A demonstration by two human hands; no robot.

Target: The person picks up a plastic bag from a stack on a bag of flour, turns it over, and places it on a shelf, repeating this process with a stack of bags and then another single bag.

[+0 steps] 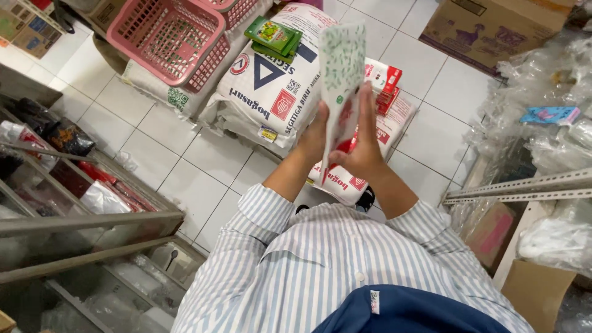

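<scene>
Holding a thin white packet (341,68) speckled with green upright between them, the person's two hands are meeting above the floor: the left hand (314,137) is cupping the packet's left face and the right hand (365,143) is pressing flat against its right face, fingers pointing far, so both are gripping it lightly rather than closing into fists. The packet is standing edge-on to the camera, its top rising well above the fingertips, and its lower end is showing red between the palms. Striped shirt sleeves (266,217) are running back toward the near edge. Just beyond the hands, large white flour sacks (271,80) are lying on the white tiled floor (185,160), with small green packs (273,36) resting on top and red-and-white boxes (385,80) to the right. A pink plastic basket (169,37) is sitting far left, a cardboard box (493,28) far right. A glass display case (80,203) is filling the near left; shelves of clear plastic bags (549,105) are lining the right. With so light a hold, the packet looks liable to slip and drop onto the sacks. The palms are hidden, and the packet's contents cannot be made out.
</scene>
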